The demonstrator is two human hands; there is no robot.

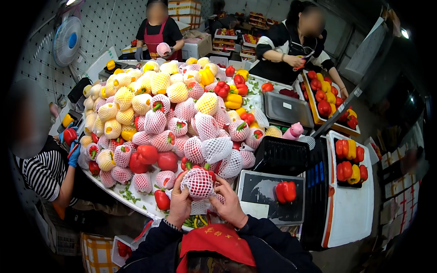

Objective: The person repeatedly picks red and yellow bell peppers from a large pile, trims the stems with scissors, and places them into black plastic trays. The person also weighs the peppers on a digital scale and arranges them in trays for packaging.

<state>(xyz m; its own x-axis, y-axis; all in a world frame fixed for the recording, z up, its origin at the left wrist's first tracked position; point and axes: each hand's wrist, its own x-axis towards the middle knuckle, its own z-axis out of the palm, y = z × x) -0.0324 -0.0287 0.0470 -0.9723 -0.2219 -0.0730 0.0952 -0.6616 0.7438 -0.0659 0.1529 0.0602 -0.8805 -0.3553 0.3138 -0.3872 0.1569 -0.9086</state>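
Note:
Close in front of me, a red bell pepper [198, 183] sits in a white foam net sleeve. My left hand [180, 202] closes round its left side, thumb raised against the net. On the right side my right hand [230, 204] grips the same pepper, its fingertips on the sleeve. Behind it rises a heap of bell peppers, many in foam nets, among them a yellow one [123, 98]. Bare red peppers [143, 157] lie at the heap's near side, and one more [162, 199] rests just left of my left hand.
To the right, a scale [272, 207] carries a red pepper [285, 192]. Black trays [282, 155] stand behind it, and a white foam box [348, 214] bears packed peppers. Co-workers stand left, at the back, and at the far right beside a pepper crate [334, 123]. Green scraps litter the table.

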